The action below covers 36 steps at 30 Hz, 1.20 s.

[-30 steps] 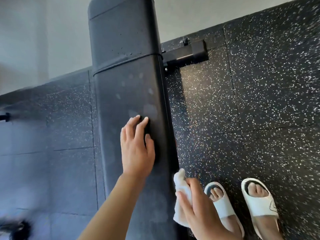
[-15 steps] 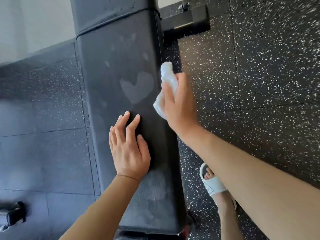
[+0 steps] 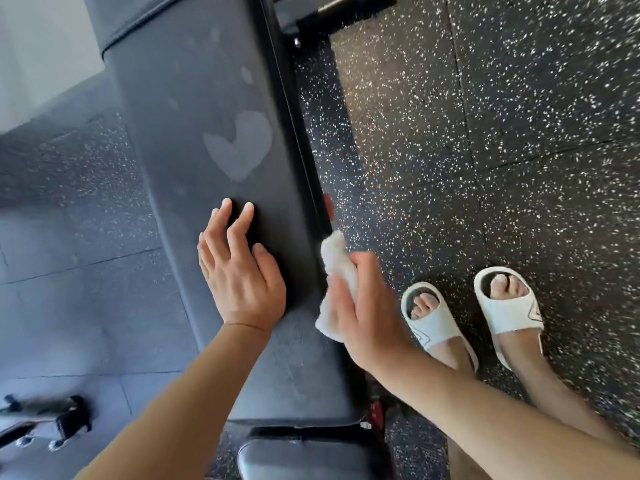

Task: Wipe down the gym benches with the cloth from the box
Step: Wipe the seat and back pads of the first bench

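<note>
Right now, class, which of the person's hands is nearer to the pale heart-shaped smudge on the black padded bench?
Left. The left hand rests flat on the black padded bench just below the pale heart-shaped smudge; the right hand, gripping the white cloth, is off its right edge.

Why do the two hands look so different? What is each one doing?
The left hand lies flat on the black bench pad with straight fingers and holds nothing; the right hand is curled round a white cloth. The left hand is on top of the pad; the right hand is at the pad's side edge. Both are bare and near the same end of the bench.
</note>
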Motion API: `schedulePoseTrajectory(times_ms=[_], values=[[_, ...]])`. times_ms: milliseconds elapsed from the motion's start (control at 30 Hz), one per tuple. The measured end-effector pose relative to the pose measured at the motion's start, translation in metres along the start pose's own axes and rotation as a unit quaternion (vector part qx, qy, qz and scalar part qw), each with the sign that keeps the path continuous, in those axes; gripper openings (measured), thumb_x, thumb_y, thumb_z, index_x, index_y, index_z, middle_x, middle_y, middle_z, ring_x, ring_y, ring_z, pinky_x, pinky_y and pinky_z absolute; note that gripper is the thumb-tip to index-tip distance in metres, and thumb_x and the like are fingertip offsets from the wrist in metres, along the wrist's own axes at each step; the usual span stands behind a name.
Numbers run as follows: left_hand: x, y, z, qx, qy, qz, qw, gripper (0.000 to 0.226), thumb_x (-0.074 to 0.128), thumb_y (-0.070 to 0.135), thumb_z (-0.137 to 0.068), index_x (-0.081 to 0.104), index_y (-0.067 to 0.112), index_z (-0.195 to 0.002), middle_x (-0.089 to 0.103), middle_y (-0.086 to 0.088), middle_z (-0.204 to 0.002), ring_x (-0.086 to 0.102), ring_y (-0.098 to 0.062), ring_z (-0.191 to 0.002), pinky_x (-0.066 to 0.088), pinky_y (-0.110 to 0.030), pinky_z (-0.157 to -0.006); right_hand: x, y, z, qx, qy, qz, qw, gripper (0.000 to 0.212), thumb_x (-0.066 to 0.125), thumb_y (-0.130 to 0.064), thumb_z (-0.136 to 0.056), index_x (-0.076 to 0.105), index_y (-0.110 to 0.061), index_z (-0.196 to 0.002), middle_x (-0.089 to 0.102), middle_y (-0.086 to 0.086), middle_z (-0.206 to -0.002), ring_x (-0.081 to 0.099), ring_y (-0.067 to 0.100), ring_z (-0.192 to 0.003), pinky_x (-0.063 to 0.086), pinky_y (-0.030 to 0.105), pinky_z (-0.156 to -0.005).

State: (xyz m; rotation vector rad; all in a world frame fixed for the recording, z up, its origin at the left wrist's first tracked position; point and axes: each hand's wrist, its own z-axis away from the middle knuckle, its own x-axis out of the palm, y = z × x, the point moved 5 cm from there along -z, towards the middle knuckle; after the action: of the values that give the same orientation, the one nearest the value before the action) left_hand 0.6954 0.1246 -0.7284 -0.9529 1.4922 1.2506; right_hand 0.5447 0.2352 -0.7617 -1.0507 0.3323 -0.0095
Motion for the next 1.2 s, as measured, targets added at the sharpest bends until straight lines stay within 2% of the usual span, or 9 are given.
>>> schedulePoseTrajectory(times_ms=[133, 233, 467, 633, 767, 867, 933, 1067, 1200], values=[[0.0, 0.001, 0.0, 0.006, 0.004, -0.003, 1.0, 0.053, 0.042, 0.006, -0.093, 0.053, 0.011, -0.144, 0.043, -0.012, -0.158, 0.04, -0.036, -0.143, 0.032, -0.057, -0.117, -0.001, -0.056, -0.11, -0.045, 0.069, 0.006, 0.997, 0.017, 0.045, -0.038, -0.106, 0.043, -0.021, -0.108, 0.056, 0.003, -0.105, 0.056, 0.028, -0.087, 0.043, 0.044, -0.072], [0.0, 0.001, 0.0, -0.001, 0.004, -0.004, 1.0, 0.053, 0.041, 0.008, -0.093, 0.053, 0.012, -0.145, 0.043, -0.011, -0.157, 0.041, -0.035, -0.142, 0.033, -0.056, -0.116, -0.003, -0.065, -0.136, -0.065, 0.088, -0.006, 0.994, 0.02, 0.048, -0.031, -0.106, 0.048, -0.012, -0.109, 0.057, 0.006, -0.105, 0.056, 0.027, -0.086, 0.046, 0.047, -0.075], [0.001, 0.0, 0.0, 0.004, 0.007, -0.003, 1.0, 0.053, 0.04, 0.01, -0.093, 0.053, 0.011, -0.144, 0.043, -0.014, -0.158, 0.04, -0.036, -0.144, 0.032, -0.057, -0.116, 0.004, 0.036, 0.061, 0.019, -0.024, -0.039, 0.999, 0.018, 0.04, -0.051, -0.106, 0.042, -0.034, -0.112, 0.057, -0.015, -0.091, 0.059, 0.01, -0.079, 0.046, 0.038, -0.07], [0.001, -0.003, 0.001, 0.005, 0.01, -0.003, 1.0, 0.053, 0.042, 0.01, -0.093, 0.052, 0.013, -0.145, 0.042, -0.012, -0.158, 0.039, -0.033, -0.145, 0.031, -0.053, -0.119, 0.005, 0.073, 0.161, 0.021, -0.056, 0.051, 0.997, 0.034, 0.029, -0.068, -0.1, 0.033, -0.045, -0.125, 0.061, -0.014, -0.107, 0.063, 0.009, -0.09, 0.049, 0.033, -0.078], [0.003, -0.005, 0.002, 0.006, 0.01, -0.006, 1.0, 0.052, 0.041, 0.013, -0.095, 0.051, 0.016, -0.146, 0.041, -0.01, -0.159, 0.04, -0.033, -0.145, 0.031, -0.052, -0.119, 0.004, 0.049, 0.106, 0.011, -0.024, 0.036, 0.999, 0.025, 0.035, -0.057, -0.1, 0.037, -0.039, -0.117, 0.056, -0.012, -0.102, 0.058, 0.013, -0.084, 0.05, 0.045, -0.075], [0.003, -0.006, 0.003, 0.005, 0.015, -0.001, 1.0, 0.051, 0.04, 0.015, -0.097, 0.051, 0.018, -0.147, 0.041, -0.008, -0.159, 0.04, -0.032, -0.146, 0.03, -0.05, -0.12, 0.006, 0.001, 0.013, -0.033, 0.034, 0.039, 0.998, 0.024, 0.035, -0.049, -0.101, 0.04, -0.027, -0.11, 0.045, -0.01, -0.104, 0.049, 0.014, -0.082, 0.044, 0.043, -0.072], [0.003, -0.006, 0.003, 0.001, 0.015, 0.003, 1.0, 0.051, 0.04, 0.016, -0.097, 0.051, 0.019, -0.147, 0.041, -0.007, -0.159, 0.039, -0.031, -0.147, 0.03, -0.052, -0.12, 0.005, -0.04, -0.053, -0.095, 0.074, 0.074, 0.99, 0.023, 0.044, -0.041, -0.104, 0.043, -0.019, -0.11, 0.048, -0.002, -0.11, 0.054, 0.024, -0.086, 0.043, 0.042, -0.068], [0.0, -0.004, 0.002, 0.0, 0.009, 0.001, 1.0, 0.051, 0.041, 0.015, -0.097, 0.052, 0.016, -0.147, 0.042, -0.008, -0.159, 0.039, -0.035, -0.148, 0.031, -0.059, -0.118, 0.007, -0.109, -0.131, -0.234, 0.088, 0.218, 0.943, 0.025, 0.063, -0.028, -0.099, 0.057, -0.008, -0.113, 0.052, 0.009, -0.113, 0.059, 0.028, -0.09, 0.037, 0.036, -0.058], [0.0, -0.005, 0.003, -0.026, 0.014, 0.002, 1.0, 0.052, 0.047, 0.018, -0.094, 0.051, 0.016, -0.145, 0.042, -0.006, -0.158, 0.043, -0.033, -0.143, 0.032, -0.057, -0.119, 0.013, -0.12, -0.12, -0.325, 0.007, 0.346, 0.88, 0.026, 0.072, -0.024, -0.092, 0.065, -0.011, -0.113, 0.06, 0.008, -0.119, 0.06, 0.027, -0.1, 0.052, 0.043, -0.064]])
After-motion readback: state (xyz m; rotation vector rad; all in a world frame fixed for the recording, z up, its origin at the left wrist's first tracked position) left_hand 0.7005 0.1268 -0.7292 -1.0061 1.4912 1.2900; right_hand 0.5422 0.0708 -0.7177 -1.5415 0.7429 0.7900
